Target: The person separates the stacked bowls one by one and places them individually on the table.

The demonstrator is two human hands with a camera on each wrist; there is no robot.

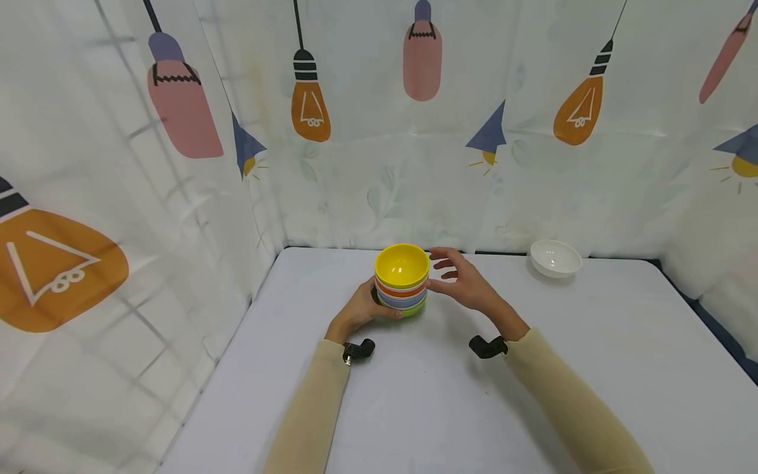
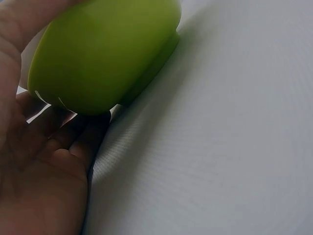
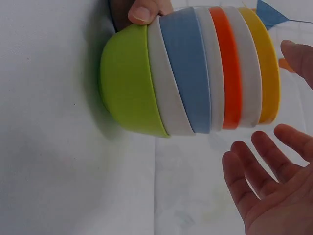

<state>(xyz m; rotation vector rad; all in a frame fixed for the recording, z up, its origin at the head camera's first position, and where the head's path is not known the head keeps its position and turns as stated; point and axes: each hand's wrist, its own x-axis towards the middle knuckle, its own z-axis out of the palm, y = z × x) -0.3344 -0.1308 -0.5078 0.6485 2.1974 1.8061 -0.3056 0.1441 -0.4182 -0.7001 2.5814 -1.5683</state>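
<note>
A stack of nested bowls stands on the table before me. On top is a yellow bowl (image 1: 402,266). Below it come an orange bowl (image 3: 228,73) and a blue bowl (image 3: 186,68), with white rims between the colours. The lowest is a green bowl (image 3: 124,81), its base at the table surface. My left hand (image 1: 360,307) grips the lower left of the stack, thumb across the front of the green bowl and fingers behind. Beside the top right of the stack, my right hand (image 1: 464,283) holds nothing, its fingers spread close to the yellow bowl's rim.
A separate white bowl (image 1: 555,258) sits near the far edge of the white table (image 1: 426,395), to the right. Behind the table hangs a light cloth (image 1: 367,184) printed with bulbs and lamps, which also runs along the left side.
</note>
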